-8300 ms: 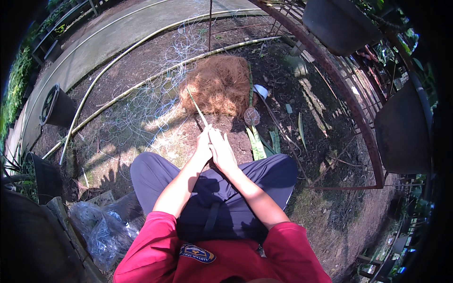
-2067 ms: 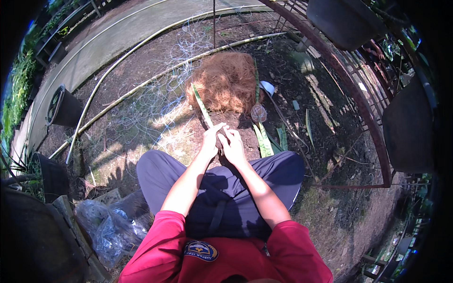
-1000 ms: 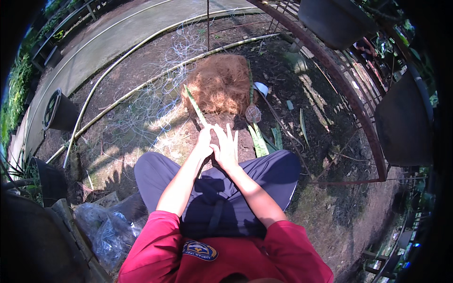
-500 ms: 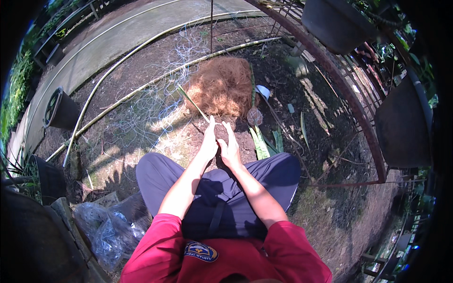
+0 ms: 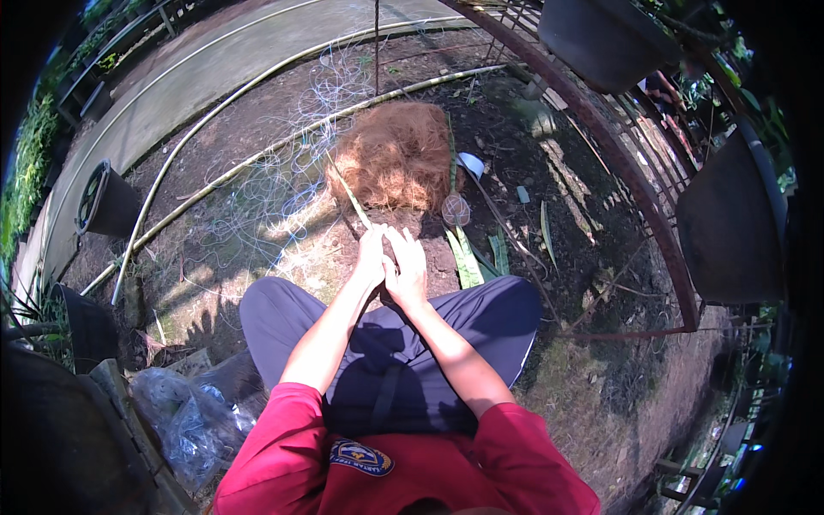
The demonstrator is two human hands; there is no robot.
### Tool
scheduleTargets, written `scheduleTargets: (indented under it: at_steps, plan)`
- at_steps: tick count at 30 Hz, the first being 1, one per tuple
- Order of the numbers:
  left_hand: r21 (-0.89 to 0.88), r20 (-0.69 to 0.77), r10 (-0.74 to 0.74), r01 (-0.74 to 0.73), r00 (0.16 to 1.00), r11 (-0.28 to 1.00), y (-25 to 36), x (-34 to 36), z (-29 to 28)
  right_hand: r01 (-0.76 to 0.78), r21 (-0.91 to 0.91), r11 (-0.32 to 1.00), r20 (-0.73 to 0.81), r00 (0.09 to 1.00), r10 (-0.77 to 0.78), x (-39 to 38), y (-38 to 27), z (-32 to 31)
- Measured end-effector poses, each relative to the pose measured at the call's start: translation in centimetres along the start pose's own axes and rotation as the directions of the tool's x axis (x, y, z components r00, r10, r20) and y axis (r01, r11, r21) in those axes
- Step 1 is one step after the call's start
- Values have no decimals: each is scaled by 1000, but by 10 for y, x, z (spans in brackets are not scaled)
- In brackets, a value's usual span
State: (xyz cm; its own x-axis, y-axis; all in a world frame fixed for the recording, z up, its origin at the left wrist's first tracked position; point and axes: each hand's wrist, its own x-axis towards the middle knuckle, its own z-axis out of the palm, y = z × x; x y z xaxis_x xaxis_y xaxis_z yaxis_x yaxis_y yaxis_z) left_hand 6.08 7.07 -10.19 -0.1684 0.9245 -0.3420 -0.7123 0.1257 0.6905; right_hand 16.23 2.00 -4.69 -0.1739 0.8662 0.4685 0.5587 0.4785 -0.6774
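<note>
My left hand [image 5: 371, 256] is closed on the lower end of a long, narrow green leaf [image 5: 348, 190], which slants up and to the left. My right hand [image 5: 408, 268] is cupped against it, fingers close together. What lies between the palms is hidden. Just beyond the hands is dark, loose soil [image 5: 436, 256], with a heap of brown coconut fibre [image 5: 396, 159] behind it. To the right sits a round ball wrapped in string [image 5: 456, 209], with an upright green leaf [image 5: 452, 146] behind it and cut leaf pieces [image 5: 466, 260] in front.
Tangled pale string [image 5: 283, 193] spreads over the ground at left, near a long pole [image 5: 257, 154]. A white bowl [image 5: 471, 164] stands right of the fibre. Crumpled clear plastic [image 5: 193, 421] lies at lower left. A rusty metal frame [image 5: 639, 193] and dark pots [image 5: 730, 223] border the right.
Both hands have drawn slightly lower and turned, the right fingers now lying closer over the left hand. The leaf's lower end has come down with them. The whole view has shifted slightly.
</note>
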Motion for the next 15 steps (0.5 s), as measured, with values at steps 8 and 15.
scheduleTargets:
  at_steps: [8,15]
  plan:
    - [397,29,-27,13,999,918,44,-38,35,-303,709,637,40,919,393,9,11,6]
    - [-152,22,52,-48,998,987,30,-25,26,-239,222,945,15,970,242,7,-3,12]
